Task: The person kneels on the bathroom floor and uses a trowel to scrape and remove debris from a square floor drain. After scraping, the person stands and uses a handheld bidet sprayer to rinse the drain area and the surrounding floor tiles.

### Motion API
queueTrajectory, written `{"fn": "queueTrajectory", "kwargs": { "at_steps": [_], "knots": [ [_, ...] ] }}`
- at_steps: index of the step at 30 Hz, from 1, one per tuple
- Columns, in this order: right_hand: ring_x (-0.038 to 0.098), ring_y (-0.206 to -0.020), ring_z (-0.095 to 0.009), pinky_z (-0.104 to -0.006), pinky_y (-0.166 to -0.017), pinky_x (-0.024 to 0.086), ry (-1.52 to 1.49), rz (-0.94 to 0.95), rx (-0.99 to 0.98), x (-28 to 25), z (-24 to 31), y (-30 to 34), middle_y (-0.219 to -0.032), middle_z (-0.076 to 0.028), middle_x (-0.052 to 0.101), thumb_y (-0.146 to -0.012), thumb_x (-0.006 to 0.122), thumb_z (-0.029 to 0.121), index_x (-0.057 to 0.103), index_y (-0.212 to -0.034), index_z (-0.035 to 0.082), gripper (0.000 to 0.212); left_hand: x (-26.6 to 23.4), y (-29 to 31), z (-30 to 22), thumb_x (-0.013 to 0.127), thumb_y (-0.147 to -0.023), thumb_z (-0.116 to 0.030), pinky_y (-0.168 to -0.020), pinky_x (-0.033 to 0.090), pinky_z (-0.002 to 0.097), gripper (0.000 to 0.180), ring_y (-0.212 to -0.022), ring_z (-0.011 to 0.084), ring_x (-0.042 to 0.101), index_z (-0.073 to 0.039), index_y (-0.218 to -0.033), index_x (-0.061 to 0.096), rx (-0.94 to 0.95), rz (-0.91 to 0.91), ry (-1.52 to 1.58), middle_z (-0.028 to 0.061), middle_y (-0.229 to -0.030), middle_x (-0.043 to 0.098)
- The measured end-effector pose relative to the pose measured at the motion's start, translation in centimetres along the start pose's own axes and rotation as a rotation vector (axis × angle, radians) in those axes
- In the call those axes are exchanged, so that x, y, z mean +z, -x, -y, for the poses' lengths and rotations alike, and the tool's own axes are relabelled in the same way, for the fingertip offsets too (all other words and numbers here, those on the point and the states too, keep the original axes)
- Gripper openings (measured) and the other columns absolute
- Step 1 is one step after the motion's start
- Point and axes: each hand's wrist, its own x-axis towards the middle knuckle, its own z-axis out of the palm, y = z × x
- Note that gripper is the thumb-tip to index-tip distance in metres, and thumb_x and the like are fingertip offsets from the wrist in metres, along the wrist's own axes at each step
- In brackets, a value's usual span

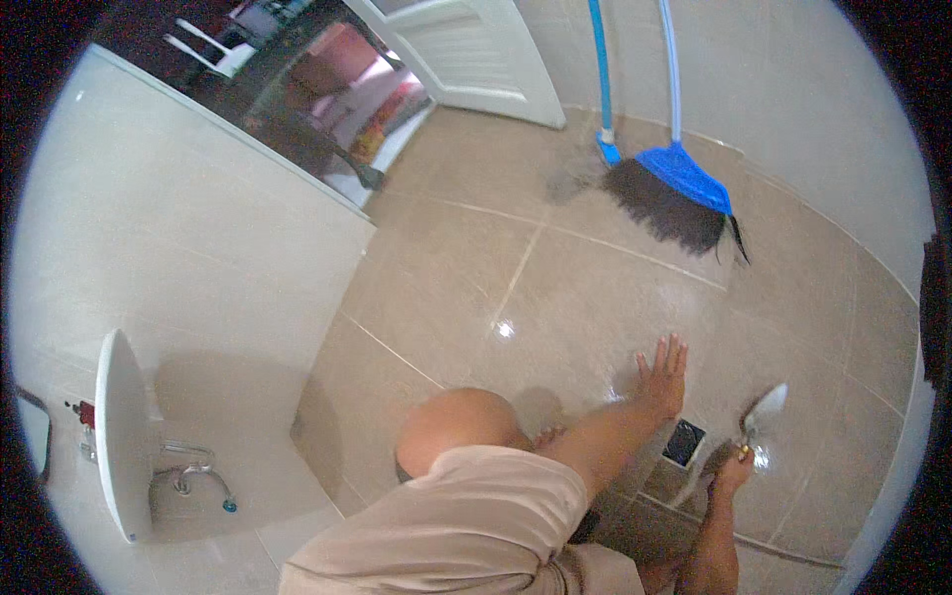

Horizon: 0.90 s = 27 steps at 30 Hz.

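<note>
Tiled floor [555,297] — drain [684,442] between hands [662,377] [736,466].

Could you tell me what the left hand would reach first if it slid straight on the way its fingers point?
Probably the blue broom's dark bristles; the left hand lies flat on bare tiled floor before that.

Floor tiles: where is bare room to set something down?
Bare tiles lie between the white wall and the flat left hand, up to the blue broom. It is crowded around the floor drain, beside the right hand holding a shiny tool.
</note>
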Motion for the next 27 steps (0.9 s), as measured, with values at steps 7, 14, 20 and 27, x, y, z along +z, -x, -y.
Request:
{"fn": "queueTrajectory", "kwargs": {
  "at_steps": [7, 14, 20, 27],
  "knots": [
    [0.058, -0.093, -0.024, -0.04, -0.085, 0.052, 0.012, -0.19, -0.163, 2.0, 3.5, 0.8, -0.1, -0.011, 0.061, -0.1, 0.063, 0.02, 0.053, -0.118, -0.001, 0.029, 2.6, -2.3, -2.1, 0.083, -0.078, -0.031, -0.119, 0.01, 0.0733, 0.119, -0.159, 0.0391, -0.001, -0.005, -0.165, 0.006, 0.007, -0.128, -0.155, 0.0182, -0.173, -0.005],
    [0.065, -0.111, -0.026, -0.0392, -0.096, 0.052, 0.043, -0.031, -0.215, -1.9, 17.2, 10.5, -0.117, -0.015, 0.068, -0.095, 0.072, 0.019, 0.059, -0.126, 0.001, 0.038, 5.0, 0.8, 0.0, 0.062, -0.094, -0.041, -0.116, 0.007, 0.0779, 0.095, -0.159, 0.0402, -0.004, -0.003, -0.164, 0.01, -0.045, -0.093, -0.107, 0.0177, -0.173, -0.004],
    [0.07, -0.099, -0.042, -0.0465, -0.086, 0.054, 0.222, 0.151, -0.314, 1.0, 21.1, 12.4, -0.106, -0.025, 0.071, -0.098, 0.066, 0.027, 0.056, -0.124, -0.002, 0.04, -1.4, 1.2, 1.1, 0.091, -0.068, -0.05, -0.114, 0.011, 0.0799, 0.14, -0.158, 0.0426, -0.008, -0.007, -0.165, 0.0, -0.107, -0.061, -0.114, 0.0187, -0.172, -0.014],
    [0.065, -0.099, -0.051, -0.0533, -0.084, 0.052, 0.283, 0.15, -0.426, 4.1, 20.3, 13.9, -0.108, -0.03, 0.067, -0.1, 0.061, 0.017, 0.053, -0.116, -0.004, 0.028, 1.8, 0.2, 3.2, 0.093, -0.066, -0.047, -0.112, 0.009, 0.082, 0.142, -0.157, 0.0448, -0.008, -0.005, -0.164, -0.001, -0.094, -0.191, -0.09, 0.0207, -0.171, -0.012]
  ]
}}
